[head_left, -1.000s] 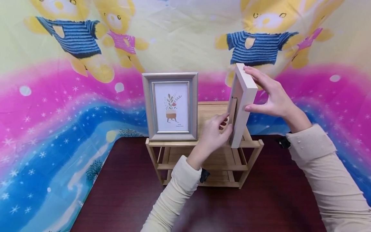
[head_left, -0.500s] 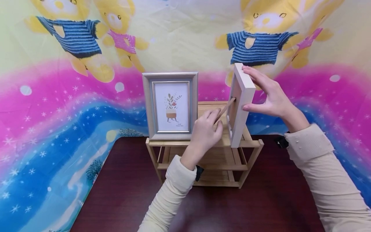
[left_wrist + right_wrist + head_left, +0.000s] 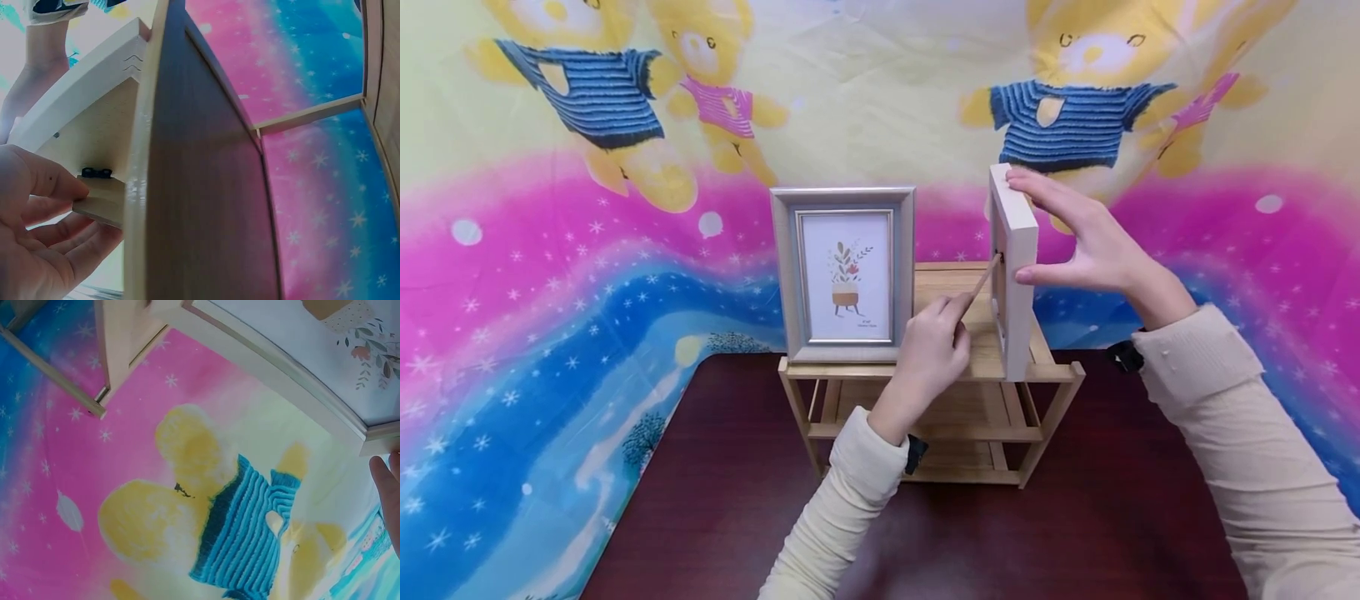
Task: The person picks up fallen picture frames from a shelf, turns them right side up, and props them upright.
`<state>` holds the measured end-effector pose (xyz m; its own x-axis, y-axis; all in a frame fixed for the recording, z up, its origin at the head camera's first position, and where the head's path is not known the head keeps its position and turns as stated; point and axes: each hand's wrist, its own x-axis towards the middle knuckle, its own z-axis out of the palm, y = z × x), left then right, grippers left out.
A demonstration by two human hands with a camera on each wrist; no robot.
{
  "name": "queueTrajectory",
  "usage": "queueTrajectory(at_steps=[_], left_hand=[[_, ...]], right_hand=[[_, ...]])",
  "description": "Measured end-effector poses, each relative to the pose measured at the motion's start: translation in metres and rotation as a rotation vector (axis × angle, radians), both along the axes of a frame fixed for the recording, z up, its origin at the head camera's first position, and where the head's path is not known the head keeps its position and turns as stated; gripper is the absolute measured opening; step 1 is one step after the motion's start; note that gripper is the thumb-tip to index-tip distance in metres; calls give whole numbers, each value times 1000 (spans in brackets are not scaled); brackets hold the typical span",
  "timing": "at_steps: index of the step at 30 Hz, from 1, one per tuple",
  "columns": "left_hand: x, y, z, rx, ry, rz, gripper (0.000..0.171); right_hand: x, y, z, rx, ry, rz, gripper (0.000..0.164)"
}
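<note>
A white picture frame (image 3: 1021,300) stands upright and nearly edge-on on the wooden rack's (image 3: 951,372) top shelf. My right hand (image 3: 1086,242) grips its edge, fingers over the top corner and thumb lower on the side. In the right wrist view, the frame's front (image 3: 294,394) shows a potted plant print. My left hand (image 3: 928,346) pinches the thin support leg (image 3: 984,283), which slants out from the frame's back. The left wrist view shows the leg (image 3: 103,203) between thumb and fingers, under a small black hinge (image 3: 97,173).
A silver-grey picture frame (image 3: 906,275) with a plant print stands on the left of the top shelf, close to my left hand. The rack has lower shelves (image 3: 917,432) and sits on a dark red-brown table (image 3: 715,500). A cloth printed with bears (image 3: 865,108) hangs behind.
My left hand has moved left and swung the support leg out from the frame's back. The white frame has turned further edge-on, its top shifting left with my right hand.
</note>
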<state>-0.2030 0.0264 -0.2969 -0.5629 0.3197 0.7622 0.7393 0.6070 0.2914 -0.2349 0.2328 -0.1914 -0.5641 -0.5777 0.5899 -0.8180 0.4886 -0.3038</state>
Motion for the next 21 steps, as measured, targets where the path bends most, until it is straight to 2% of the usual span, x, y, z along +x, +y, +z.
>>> queueTrajectory(at_steps=[6, 11, 17, 21], left_hand=[[-3, 4, -7, 40, 12, -5, 31], [-5, 5, -13, 67, 15, -12, 34], [-7, 5, -18, 85, 53, -22, 38], [-8, 5, -19, 83, 57, -2, 39]], right_hand=[[0, -3, 5, 70, -34, -55, 92], [-2, -6, 8, 118, -32, -40, 92], [-5, -8, 7, 138, -25, -29, 93], [-6, -10, 6, 142, -17, -32, 93]])
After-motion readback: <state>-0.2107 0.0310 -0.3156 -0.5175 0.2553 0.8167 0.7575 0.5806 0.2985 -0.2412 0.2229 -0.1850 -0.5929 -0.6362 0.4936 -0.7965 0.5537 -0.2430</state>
